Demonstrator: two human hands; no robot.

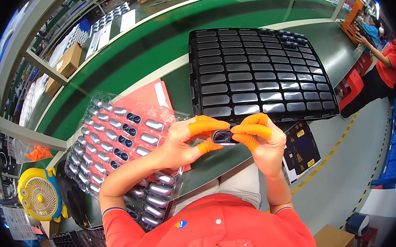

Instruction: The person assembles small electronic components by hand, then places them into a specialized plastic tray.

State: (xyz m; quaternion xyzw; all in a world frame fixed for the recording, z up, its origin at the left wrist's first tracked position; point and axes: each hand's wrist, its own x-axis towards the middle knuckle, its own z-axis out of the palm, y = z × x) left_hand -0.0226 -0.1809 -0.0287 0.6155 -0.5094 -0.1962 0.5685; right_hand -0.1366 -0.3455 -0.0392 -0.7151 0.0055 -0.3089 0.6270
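Note:
A small dark oval part (223,137) with a pale lower rim is pinched between my two hands, just short of the black tray. My left hand (190,139), in orange finger cots, grips its left end with fingers above and thumb below. The fingers of my right hand (265,146), also in orange cots, close on its right end. Left of my hands lies a clear blister tray (96,146) with rows of silver oval parts, some of them showing dark paired round openings. Beyond my hands stands a large black tray (193,72) with many rounded compartments.
Several small dark parts (292,38) sit at the black tray's far corner. Pink sheets (149,95) lie under the blister tray. A yellow fan (41,195) stands at left. Dark printed cards (302,149) lie at right. A green conveyor (167,34) runs behind; people in red work nearby.

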